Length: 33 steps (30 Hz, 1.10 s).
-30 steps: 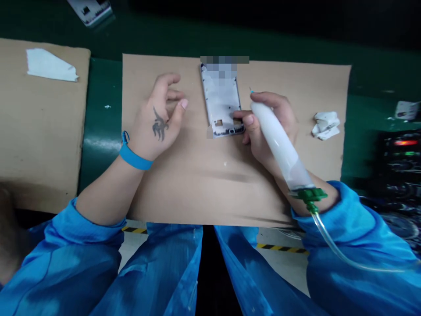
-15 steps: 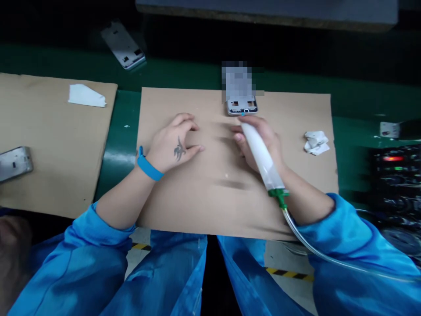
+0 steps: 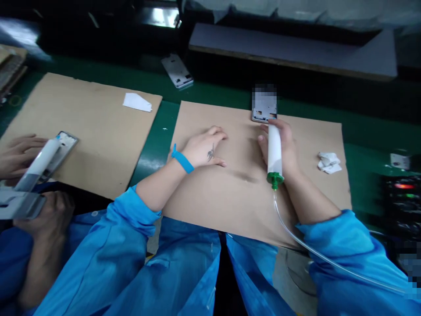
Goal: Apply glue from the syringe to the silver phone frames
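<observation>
My right hand (image 3: 285, 147) is closed round a white glue syringe (image 3: 274, 151) with a green cap and a clear hose (image 3: 315, 254) trailing back to the right. The syringe's tip points at a silver phone frame (image 3: 264, 110) lying at the far edge of the brown cardboard sheet (image 3: 237, 193). My left hand (image 3: 205, 148), with a blue wristband, rests on the cardboard to the left of the syringe, fingers loosely curled and holding nothing.
Crumpled white tissue (image 3: 329, 162) lies on the right of the cardboard. Another phone frame (image 3: 176, 70) sits on the green belt further back. At the left, a co-worker's hands (image 3: 19, 151) hold a syringe over a frame (image 3: 62, 145) on a second cardboard sheet (image 3: 92, 131) bearing a white paper scrap (image 3: 136, 102).
The phone frame has been slid away to the cardboard's far edge, my right hand following with the syringe. My left hand settled on the cardboard. The view swung left, revealing the co-worker.
</observation>
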{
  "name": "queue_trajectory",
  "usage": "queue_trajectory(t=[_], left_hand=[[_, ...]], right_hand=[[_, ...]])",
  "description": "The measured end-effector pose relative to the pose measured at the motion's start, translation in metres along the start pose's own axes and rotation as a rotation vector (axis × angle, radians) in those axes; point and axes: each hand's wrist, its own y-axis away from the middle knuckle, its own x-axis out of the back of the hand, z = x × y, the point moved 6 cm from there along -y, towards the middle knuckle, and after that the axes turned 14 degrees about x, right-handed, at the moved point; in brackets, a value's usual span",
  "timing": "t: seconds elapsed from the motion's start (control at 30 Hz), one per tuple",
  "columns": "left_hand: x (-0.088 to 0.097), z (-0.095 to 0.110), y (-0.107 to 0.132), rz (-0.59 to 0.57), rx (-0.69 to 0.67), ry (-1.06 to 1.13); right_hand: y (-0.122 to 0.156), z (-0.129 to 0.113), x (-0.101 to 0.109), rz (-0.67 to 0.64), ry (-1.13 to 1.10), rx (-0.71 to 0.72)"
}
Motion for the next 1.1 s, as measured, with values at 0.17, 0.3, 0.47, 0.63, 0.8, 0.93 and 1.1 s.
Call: queue_trajectory(t=[0.17,0.3,0.47,0.63,0.8,0.93,1.1], left_hand=[[0.0,0.009,0.008,-0.055,0.058,-0.061],[-0.004,0.02,0.018,-0.107,-0.007,-0.094],[-0.015,0.034,0.026,-0.153,-0.098,-0.083],[-0.014,0.039,0.026,-0.134,-0.102,-0.082],[-0.012,0.036,0.026,-0.107,-0.078,-0.091],[-0.011,0.028,0.025,-0.073,-0.008,-0.097],[-0.011,0.023,0.025,-0.049,0.003,-0.09]], right_hand=[[-0.031,0.008,-0.004,-0.032,0.099,-0.112],[-0.047,0.007,-0.005,-0.06,0.15,-0.182],[-0.07,-0.02,-0.025,-0.129,0.144,-0.143],[-0.131,-0.067,-0.097,-0.292,0.011,0.015],[-0.187,-0.083,-0.153,-0.256,0.129,-0.106],[-0.203,-0.083,-0.172,-0.244,0.201,-0.2],[-0.211,-0.081,-0.177,-0.239,0.217,-0.204]])
